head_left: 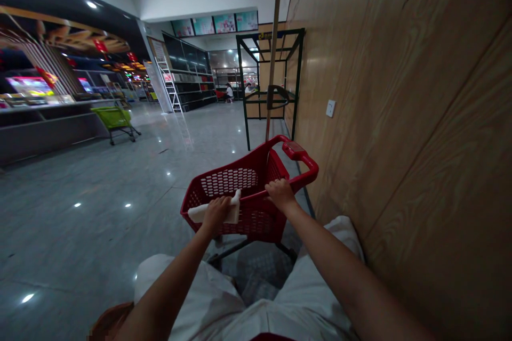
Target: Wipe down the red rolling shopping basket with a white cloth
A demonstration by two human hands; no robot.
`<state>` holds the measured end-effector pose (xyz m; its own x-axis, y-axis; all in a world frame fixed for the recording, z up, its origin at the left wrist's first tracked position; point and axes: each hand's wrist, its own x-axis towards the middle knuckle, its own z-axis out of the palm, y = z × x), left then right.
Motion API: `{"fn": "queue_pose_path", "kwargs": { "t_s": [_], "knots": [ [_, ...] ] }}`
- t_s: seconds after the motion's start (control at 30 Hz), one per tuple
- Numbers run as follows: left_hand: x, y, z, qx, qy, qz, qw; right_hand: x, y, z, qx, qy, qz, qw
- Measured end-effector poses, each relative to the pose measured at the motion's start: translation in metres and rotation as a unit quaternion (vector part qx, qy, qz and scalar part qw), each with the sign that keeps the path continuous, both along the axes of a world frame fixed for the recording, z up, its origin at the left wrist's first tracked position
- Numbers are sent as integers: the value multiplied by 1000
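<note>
A small red shopping cart [240, 181] stands right in front of my knees, tilted in the view. My left hand [216, 212] is closed on a white cloth [196, 213] and presses it on the cart's near rim. My right hand [281, 193] grips the cart's rim next to the red handle [300, 154], fingers curled over the edge. The basket looks empty through its mesh.
A wooden panel wall [400, 117] runs close along the right with a white socket [330, 108]. A black metal rack [272, 85] stands ahead. A green cart [114, 120] is parked at the left by a counter. Glossy grey floor [120, 197] spreads to the left. People sit far back.
</note>
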<state>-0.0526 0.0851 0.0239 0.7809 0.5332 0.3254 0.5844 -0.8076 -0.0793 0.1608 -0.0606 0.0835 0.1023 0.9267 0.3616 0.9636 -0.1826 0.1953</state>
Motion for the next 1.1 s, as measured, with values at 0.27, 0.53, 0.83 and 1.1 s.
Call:
{"fn": "queue_pose_path", "kwargs": {
  "t_s": [0.27,0.53,0.83,1.1],
  "knots": [
    [82,-42,8,0,-31,-44,999,-2,5,-4,5,4,-16,1000],
    [58,-26,-3,-5,-32,-59,998,-2,-3,-1,-7,-7,-5,1000],
    [-18,10,-10,13,-5,35,999,-2,1,-1,-6,-4,-11,1000],
    [80,-52,6,-8,-63,-8,998,-4,4,-2,-12,-11,-27,999]
  ]
}}
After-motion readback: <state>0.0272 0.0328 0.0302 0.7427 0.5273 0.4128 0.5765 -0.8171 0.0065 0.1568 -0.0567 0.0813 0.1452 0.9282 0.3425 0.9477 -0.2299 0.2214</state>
